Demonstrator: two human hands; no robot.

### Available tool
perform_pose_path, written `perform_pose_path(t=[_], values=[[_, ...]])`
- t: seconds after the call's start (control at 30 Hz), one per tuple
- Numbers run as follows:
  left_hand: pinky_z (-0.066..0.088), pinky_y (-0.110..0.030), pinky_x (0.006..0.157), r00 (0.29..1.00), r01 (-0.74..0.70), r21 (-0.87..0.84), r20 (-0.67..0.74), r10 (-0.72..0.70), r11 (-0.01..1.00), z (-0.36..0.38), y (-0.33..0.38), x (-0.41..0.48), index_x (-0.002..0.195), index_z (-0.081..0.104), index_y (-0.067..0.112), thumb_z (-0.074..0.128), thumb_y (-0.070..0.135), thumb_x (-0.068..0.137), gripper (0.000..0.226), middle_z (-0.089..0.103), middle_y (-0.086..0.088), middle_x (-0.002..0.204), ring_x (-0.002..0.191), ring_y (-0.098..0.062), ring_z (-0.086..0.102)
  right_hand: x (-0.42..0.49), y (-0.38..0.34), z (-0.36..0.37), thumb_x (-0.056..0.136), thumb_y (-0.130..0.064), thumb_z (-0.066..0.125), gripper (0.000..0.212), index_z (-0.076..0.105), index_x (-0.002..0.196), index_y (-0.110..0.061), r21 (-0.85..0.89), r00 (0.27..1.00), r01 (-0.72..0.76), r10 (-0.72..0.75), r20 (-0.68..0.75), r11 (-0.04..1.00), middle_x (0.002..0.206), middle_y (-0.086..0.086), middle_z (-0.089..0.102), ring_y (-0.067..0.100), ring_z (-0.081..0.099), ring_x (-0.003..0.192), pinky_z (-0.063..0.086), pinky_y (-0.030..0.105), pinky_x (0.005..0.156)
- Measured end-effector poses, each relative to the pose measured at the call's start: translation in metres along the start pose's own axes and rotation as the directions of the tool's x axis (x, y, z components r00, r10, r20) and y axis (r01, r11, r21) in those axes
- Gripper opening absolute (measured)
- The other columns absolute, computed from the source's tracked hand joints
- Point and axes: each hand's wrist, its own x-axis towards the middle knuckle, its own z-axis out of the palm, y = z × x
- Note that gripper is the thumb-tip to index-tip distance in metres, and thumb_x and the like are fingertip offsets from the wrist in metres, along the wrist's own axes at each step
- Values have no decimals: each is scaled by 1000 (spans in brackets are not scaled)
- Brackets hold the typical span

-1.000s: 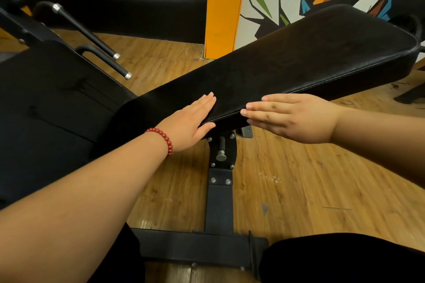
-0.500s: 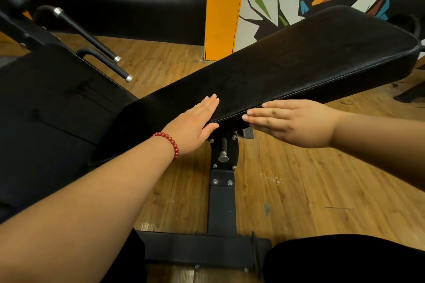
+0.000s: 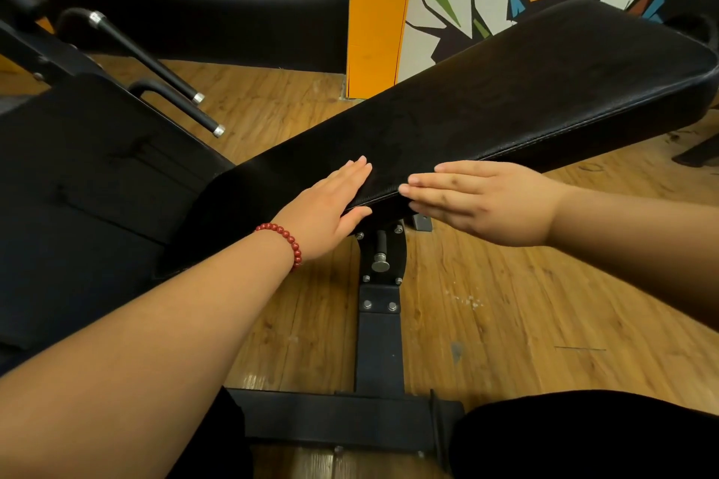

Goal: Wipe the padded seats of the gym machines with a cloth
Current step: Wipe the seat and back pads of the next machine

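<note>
A long black padded bench pad point(image 3: 505, 101) slopes from the middle of the view up to the far right. My left hand point(image 3: 330, 206), with a red bead bracelet on its wrist, lies flat on the pad's near edge, fingers straight and thumb under the rim. My right hand point(image 3: 478, 198) is flat too, fingers straight and pointing left along the pad's near side edge, touching it. No cloth is visible in either hand or anywhere in view.
A black steel post point(image 3: 379, 323) with an adjustment pin holds the pad over a crossbar point(image 3: 338, 420) on the wooden floor point(image 3: 525, 315). Another black padded seat point(image 3: 78, 175) lies at the left, with two chrome-tipped handles point(image 3: 186, 89) behind it. An orange pillar point(image 3: 375, 12) stands beyond.
Both hands stay flat at the pad's near edge; the right fingertips have crept slightly left toward the left hand. The view shifted a little.
</note>
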Motion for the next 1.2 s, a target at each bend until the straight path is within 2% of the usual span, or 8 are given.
perform_pose_path(t=[0.13,0.4,0.5,0.67,0.87,1.0,1.1,1.2], values=[[20,-37,120,1000,-11,-6,-22,11,1000,2,-1,-2,154,7,22,42,37,101,66,7,6,162,148,-9,6,35,-17,6,79,-3,64,58,50,135,-1,55,999,-24,26,-25,998,145,16,46,31,43,135,28,44,110],[17,-35,120,999,30,60,37,-32,998,-2,-22,-15,154,2,19,40,42,100,71,2,3,162,148,-12,5,-9,-2,4,84,-3,48,50,53,134,-4,42,1000,-5,5,14,999,149,11,40,24,34,137,27,42,114],[17,-34,119,997,43,73,54,-47,996,-3,-29,-19,154,1,18,40,42,100,71,1,3,162,148,-12,6,17,-11,6,82,-4,60,53,52,134,-3,2,1000,-8,8,-8,1000,148,13,42,27,38,137,26,42,113],[17,-33,118,997,52,77,54,-57,996,-1,-30,-19,154,2,20,42,40,100,70,3,4,162,148,-10,7,61,-27,12,76,-10,72,60,53,133,-3,37,1000,23,-22,-17,999,146,13,45,28,42,136,26,40,111],[18,-32,118,997,40,85,59,-45,996,-1,-29,-18,155,2,19,41,39,100,70,1,4,162,148,-12,7,21,-12,9,79,-4,66,55,53,133,-3,15,999,41,-41,20,999,148,13,42,27,41,137,26,45,112],[21,-36,118,998,58,88,34,-61,994,1,-28,-18,155,3,19,42,39,100,70,3,3,162,148,-14,10,44,-23,12,85,-9,46,49,52,134,-3,-26,1000,6,-7,-16,1000,147,13,44,27,42,136,24,41,112],[24,-37,118,997,72,97,33,-76,993,0,-27,-18,154,2,21,43,40,100,71,3,3,162,148,-13,11,64,-33,15,80,-13,66,57,53,134,-4,-3,1000,-20,20,-13,1000,146,13,45,27,43,136,25,40,112],[23,-35,117,996,68,105,47,-73,992,-2,-27,-19,154,0,21,42,41,100,71,1,3,162,148,-13,10,52,-32,12,77,-11,70,60,53,134,-4,5,1000,-17,17,-7,1000,147,12,44,26,40,137,24,40,112]])
